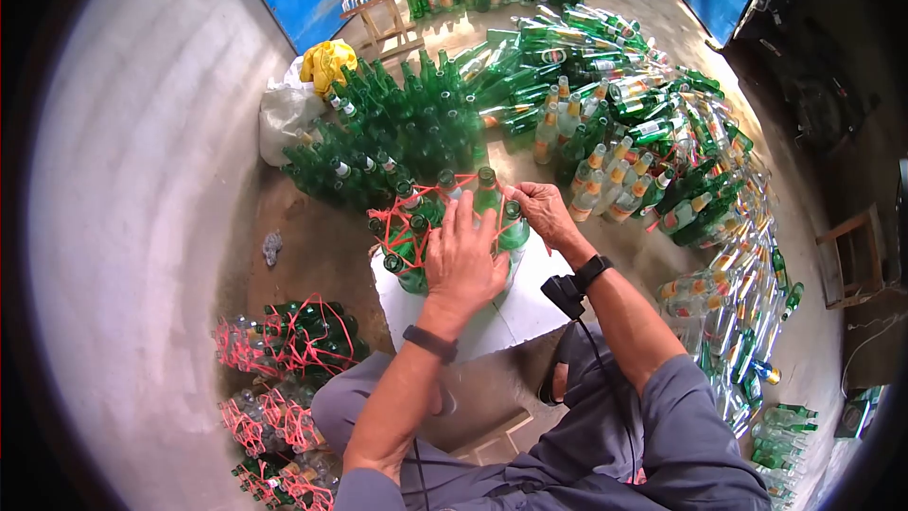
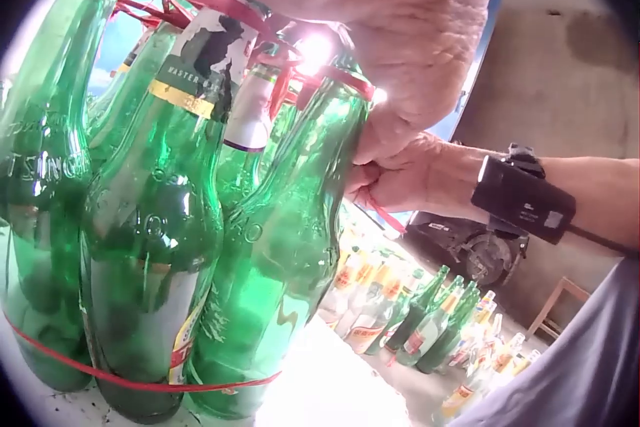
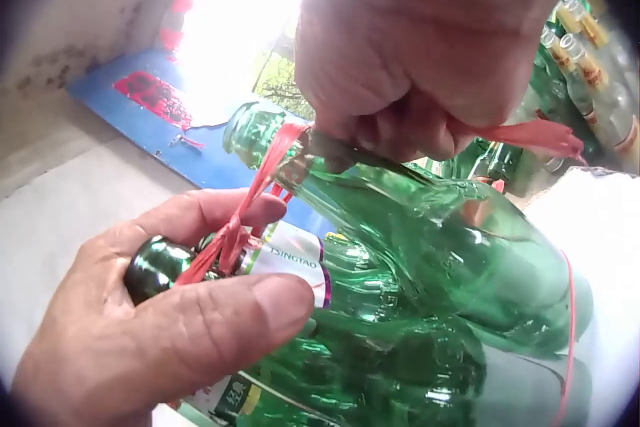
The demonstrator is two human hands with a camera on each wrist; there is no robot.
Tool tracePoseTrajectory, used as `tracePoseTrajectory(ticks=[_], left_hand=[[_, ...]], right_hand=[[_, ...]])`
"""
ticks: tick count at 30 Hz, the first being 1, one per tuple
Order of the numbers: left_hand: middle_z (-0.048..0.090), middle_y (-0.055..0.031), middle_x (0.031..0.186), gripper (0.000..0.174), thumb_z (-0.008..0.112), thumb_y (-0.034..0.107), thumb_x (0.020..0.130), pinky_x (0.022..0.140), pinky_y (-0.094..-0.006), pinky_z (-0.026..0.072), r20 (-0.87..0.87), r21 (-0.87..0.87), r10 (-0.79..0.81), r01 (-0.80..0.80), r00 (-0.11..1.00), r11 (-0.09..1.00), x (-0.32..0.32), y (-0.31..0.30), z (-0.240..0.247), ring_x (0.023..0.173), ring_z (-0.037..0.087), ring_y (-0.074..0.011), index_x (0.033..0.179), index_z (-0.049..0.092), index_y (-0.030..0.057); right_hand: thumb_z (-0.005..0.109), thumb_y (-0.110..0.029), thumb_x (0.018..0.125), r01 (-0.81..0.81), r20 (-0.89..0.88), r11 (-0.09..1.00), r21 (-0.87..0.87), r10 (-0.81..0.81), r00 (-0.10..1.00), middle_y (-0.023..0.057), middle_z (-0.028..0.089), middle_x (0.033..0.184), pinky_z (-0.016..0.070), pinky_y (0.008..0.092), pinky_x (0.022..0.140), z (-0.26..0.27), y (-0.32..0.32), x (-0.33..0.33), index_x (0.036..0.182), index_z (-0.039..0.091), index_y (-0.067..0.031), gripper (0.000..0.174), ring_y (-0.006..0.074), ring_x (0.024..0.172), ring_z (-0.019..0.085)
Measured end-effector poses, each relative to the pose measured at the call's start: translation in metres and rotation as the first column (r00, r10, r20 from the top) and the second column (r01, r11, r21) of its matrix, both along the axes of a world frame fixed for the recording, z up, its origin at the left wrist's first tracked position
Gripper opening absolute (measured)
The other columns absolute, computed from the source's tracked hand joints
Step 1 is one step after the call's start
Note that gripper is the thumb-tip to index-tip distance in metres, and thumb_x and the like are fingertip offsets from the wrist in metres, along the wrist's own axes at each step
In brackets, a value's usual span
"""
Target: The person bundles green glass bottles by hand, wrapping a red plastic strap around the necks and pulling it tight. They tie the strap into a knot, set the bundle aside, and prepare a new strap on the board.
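A cluster of green glass bottles point(image 1: 407, 251) stands upright on a white block point(image 1: 511, 322), with red plastic twine point(image 2: 215, 2) looped round the necks and another strand round the bodies. My left hand point(image 1: 463, 255) lies over the near side of the cluster. In the right wrist view, its thumb and finger point(image 3: 215, 322) go round a bottle neck where twine crosses. On the cluster's right side, my right hand point(image 1: 547, 213) grips the twine beside a bottle neck, fingers curled in. A loose twine end point(image 3: 535, 137) sticks out of that fist.
Twine-bound bundles of bottles point(image 1: 288, 336) lie at the lower left. Standing green bottles point(image 1: 397, 123) are beyond the block, and a large heap of lying bottles point(image 1: 605, 66) curves round the right. A wooden stool point(image 1: 378, 19) and a wooden frame point(image 1: 851, 255) stand farther off.
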State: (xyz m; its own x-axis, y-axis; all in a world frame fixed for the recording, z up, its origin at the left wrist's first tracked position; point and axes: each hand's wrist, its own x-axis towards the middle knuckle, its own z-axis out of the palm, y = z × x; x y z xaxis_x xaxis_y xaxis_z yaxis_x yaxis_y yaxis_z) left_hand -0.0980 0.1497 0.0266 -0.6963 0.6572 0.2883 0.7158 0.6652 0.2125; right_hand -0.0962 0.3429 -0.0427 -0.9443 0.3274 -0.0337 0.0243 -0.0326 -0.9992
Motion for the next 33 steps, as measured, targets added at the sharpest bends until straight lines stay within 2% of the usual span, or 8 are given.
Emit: tracePoseTrajectory(ticks=[6, 12, 14, 19, 23, 25, 30, 33], left_hand=[[0.038, -0.0225, 0.156, 0.067, 0.077, 0.023, 0.075, 0.114, -0.0524, 0.0307, 0.016, 0.227, -0.055, 0.050, 0.998, 0.973, 0.016, -0.029, 0.009, 0.144, 0.036, -0.0405, 0.137, 0.056, 0.0047], [0.034, -0.0271, 0.157, 0.086, 0.078, 0.031, 0.085, 0.120, -0.0504, 0.0237, 0.121, 0.469, 0.275, -0.299, 0.954, 0.831, 0.049, -0.080, -0.006, 0.148, 0.029, -0.0404, 0.153, 0.034, 0.0011], [0.031, -0.0239, 0.159, 0.092, 0.076, 0.036, 0.089, 0.120, -0.0486, 0.0237, 0.579, 0.646, 0.075, -0.513, 0.812, 0.565, 0.047, -0.090, -0.033, 0.149, 0.029, -0.0357, 0.157, 0.025, 0.0004], [0.023, -0.0232, 0.162, 0.103, 0.071, 0.034, 0.095, 0.122, -0.0383, 0.0177, 0.646, 0.691, -0.113, -0.517, 0.755, 0.505, 0.046, -0.070, -0.043, 0.151, 0.024, -0.0306, 0.159, -0.002, -0.0025], [0.022, -0.0235, 0.162, 0.100, 0.070, 0.033, 0.096, 0.123, -0.0370, 0.0164, 0.658, 0.702, -0.168, -0.516, 0.734, 0.491, 0.021, -0.075, -0.041, 0.151, 0.022, -0.0293, 0.160, 0.001, -0.0022], [0.023, -0.0241, 0.162, 0.098, 0.069, 0.034, 0.096, 0.123, -0.0362, 0.0177, 0.618, 0.667, -0.156, -0.409, 0.770, 0.623, -0.005, -0.090, -0.044, 0.151, 0.024, -0.0286, 0.160, 0.005, -0.0028], [0.028, -0.0272, 0.160, 0.092, 0.071, 0.034, 0.095, 0.120, -0.0394, 0.0280, 0.675, 0.684, -0.371, -0.353, 0.637, 0.638, -0.041, -0.107, -0.028, 0.149, 0.031, -0.0322, 0.157, 0.016, -0.0068], [0.040, -0.0315, 0.151, 0.075, 0.073, 0.024, 0.092, 0.116, -0.0412, 0.0357, 0.725, 0.525, -0.039, -0.516, 0.687, 0.676, -0.037, -0.108, -0.025, 0.143, 0.041, -0.0356, 0.149, 0.035, -0.0071]], right_hand=[[0.064, -0.031, 0.100, 0.010, 0.006, 0.995, 0.103, -0.010, 1.000, -0.0055, 0.054, 0.064, 0.0371, 0.0272, 0.056, -0.022, 0.005, 0.000, 0.085, 0.072, 0.0000, 0.035, 0.0050, 0.063, 0.044], [0.065, -0.031, 0.100, 0.061, -0.013, 0.996, 0.065, -0.061, 0.998, -0.0063, 0.049, 0.063, 0.0347, 0.0287, 0.054, -0.008, -0.007, 0.005, 0.080, 0.069, 0.0003, 0.038, 0.0057, 0.061, 0.040], [0.065, -0.031, 0.100, 0.057, -0.045, 0.998, 0.027, -0.056, 0.997, -0.0065, 0.048, 0.063, 0.0346, 0.0286, 0.054, -0.016, -0.007, 0.002, 0.079, 0.069, 0.0003, 0.038, 0.0057, 0.061, 0.039], [0.064, -0.032, 0.101, 0.113, -0.079, 0.992, 0.058, -0.108, 0.991, -0.0071, 0.051, 0.063, 0.0357, 0.0269, 0.055, -0.021, -0.012, 0.007, 0.079, 0.069, -0.0010, 0.038, 0.0043, 0.061, 0.041], [0.062, -0.034, 0.102, 0.078, 0.013, 0.987, 0.141, -0.080, 0.997, -0.0065, 0.056, 0.065, 0.0374, 0.0249, 0.056, -0.005, -0.020, 0.031, 0.080, 0.070, -0.0019, 0.039, 0.0038, 0.062, 0.044], [0.060, -0.035, 0.103, 0.084, 0.059, 0.995, -0.048, -0.081, 0.995, -0.0060, 0.060, 0.068, 0.0386, 0.0235, 0.057, 0.004, -0.037, 0.047, 0.082, 0.072, -0.0027, 0.041, 0.0037, 0.063, 0.046], [0.056, -0.027, 0.104, 0.071, 0.196, 0.981, -0.179, -0.035, 0.980, -0.0040, 0.060, 0.071, 0.0412, 0.0251, 0.059, -0.008, -0.055, 0.071, 0.088, 0.073, -0.0034, 0.034, 0.0053, 0.065, 0.047], [0.056, -0.023, 0.103, -0.011, 0.051, 0.999, 0.042, 0.009, 0.999, 0.0034, 0.060, 0.072, 0.0476, 0.0334, 0.069, -0.015, -0.055, 0.074, 0.095, 0.069, 0.0014, 0.029, 0.0122, 0.071, 0.050]])
